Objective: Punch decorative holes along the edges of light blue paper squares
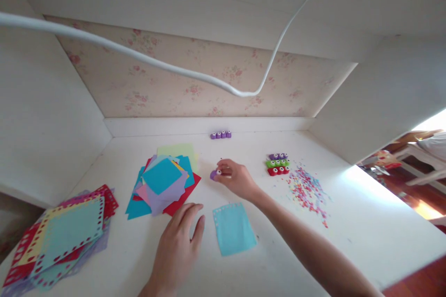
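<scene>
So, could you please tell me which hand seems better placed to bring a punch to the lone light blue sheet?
Probably the right hand: it holds a purple punch just beyond the light blue sheet. The left hand looks empty, beside the sheet's left edge.

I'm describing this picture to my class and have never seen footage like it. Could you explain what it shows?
There is no machine here, just one person's two bare hands. The single picture comes from a camera on that person's head, looking forward and down.

The right hand holds a small purple object, apparently a craft punch. The left hand is open and seems to hold nothing.

On the white table, a light-blue sheet with holes along its far edge lies between the forearms. To the left are a coloured paper pile and, farther out, a stack of hole-edged sheets. To the right sit more punches beside scattered paper bits; four purple ones line the back.
</scene>
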Tool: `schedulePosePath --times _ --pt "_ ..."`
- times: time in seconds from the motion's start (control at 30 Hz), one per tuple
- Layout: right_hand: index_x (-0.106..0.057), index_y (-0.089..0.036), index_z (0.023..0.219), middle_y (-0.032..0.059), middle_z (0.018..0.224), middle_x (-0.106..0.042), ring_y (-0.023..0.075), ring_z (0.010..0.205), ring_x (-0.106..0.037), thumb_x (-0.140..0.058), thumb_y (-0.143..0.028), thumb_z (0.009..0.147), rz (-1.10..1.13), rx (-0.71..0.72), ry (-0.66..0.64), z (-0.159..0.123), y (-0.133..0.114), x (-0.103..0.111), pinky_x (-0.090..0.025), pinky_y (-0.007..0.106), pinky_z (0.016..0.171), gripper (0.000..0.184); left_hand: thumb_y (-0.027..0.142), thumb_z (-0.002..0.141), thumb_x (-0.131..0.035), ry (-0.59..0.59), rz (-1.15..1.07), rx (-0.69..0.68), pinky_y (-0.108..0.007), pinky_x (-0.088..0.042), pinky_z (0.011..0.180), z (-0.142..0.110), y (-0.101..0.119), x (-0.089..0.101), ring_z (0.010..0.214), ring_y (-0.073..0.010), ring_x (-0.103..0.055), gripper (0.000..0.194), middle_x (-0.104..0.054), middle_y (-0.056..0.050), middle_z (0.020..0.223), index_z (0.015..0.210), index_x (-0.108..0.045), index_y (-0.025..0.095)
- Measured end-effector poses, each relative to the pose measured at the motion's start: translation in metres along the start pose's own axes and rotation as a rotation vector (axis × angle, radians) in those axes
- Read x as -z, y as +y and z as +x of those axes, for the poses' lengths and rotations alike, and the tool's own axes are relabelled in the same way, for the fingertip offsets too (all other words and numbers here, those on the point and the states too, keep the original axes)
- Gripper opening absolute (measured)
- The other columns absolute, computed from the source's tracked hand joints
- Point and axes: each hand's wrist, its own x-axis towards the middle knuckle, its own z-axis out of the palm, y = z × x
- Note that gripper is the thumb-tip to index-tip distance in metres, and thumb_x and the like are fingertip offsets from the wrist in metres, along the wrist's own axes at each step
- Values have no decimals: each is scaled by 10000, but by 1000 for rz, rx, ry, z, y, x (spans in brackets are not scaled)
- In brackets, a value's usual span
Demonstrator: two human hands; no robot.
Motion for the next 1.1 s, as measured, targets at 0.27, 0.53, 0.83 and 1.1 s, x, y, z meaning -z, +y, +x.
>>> schedulePosePath --times 0.27,0.53,0.83,1.1 --pt "-649 -291 1162 -1 1106 -723 192 1034 -669 -654 -178 847 72 201 -192 -98 -15 -20 -509 313 938 335 276 880 -645 -154 -45 -50 -430 -558 924 -10 -2 -15 1092 -256 -635 407 -658 -84 1171 1274 -551 236" --pt "-472 -246 1436 119 1562 -336 346 1451 -247 -679 -460 840 -232 209 -128 -106 21 21 -253 580 1160 666 260 943 -562 -227 4 -73 -408 -564 924 -8 0 -14 1073 -231 -648 304 -665 -60 1175 1244 -593 283" --pt "-691 -267 1157 91 1456 -490 301 1339 -451 -606 -342 912 -123 175 -77 -109 49 24 -383 520 1111 270 341 916 -609 -227 71 -72 -393 -586 864 -7 6 -16 1015 -238 -666 293 -678 -56 1133 1204 -618 286" --pt "-549 -298 1152 34 1069 -664 146 639 -631 -689 -363 832 519 -267 -60 -111 48 14 -521 258 505 356 363 970 -517 -188 24 -39 -391 -583 871 -8 1 -20 1020 -229 -664 236 -688 -57 1111 1170 -600 269"
